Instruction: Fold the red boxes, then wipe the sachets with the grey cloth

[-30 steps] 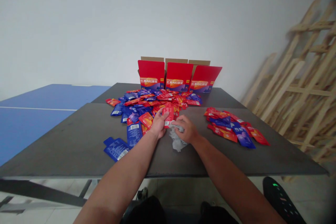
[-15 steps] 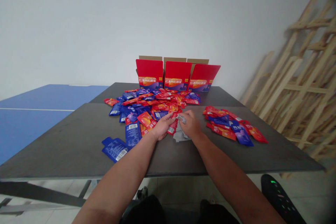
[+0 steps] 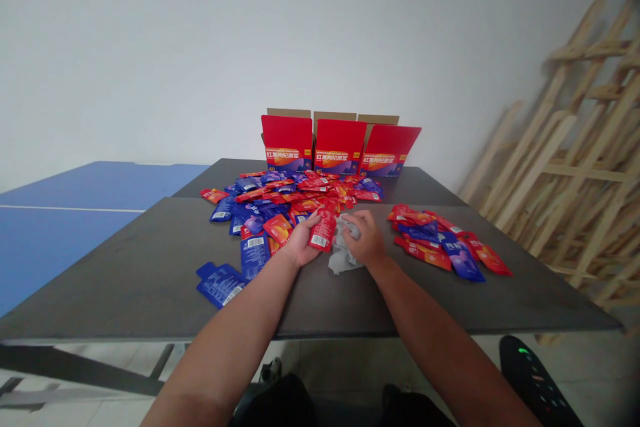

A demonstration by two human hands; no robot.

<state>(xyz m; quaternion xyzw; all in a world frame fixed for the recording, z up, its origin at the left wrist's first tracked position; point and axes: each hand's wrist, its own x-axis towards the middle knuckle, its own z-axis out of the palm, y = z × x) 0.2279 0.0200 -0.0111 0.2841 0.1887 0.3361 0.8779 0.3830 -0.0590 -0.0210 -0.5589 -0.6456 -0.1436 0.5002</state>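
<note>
Red sachet [image 3: 323, 230] risen, pinched in left hand [image 3: 300, 245]; right hand [image 3: 364, 238] clamps grey cloth [image 3: 341, 257] on dark tabletop [image 3: 150, 280].

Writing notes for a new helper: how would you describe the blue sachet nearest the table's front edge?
On the dark table, below the heap of sachets and left of the person's left hand, lie two blue sachets. Yours is the one further left, flat, closest to the front edge.

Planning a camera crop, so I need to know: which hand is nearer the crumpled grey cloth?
Right. The right hand rests on the cloth at its upper right, while the left hand is apart from it, to its left, with a red sachet between them.
</note>
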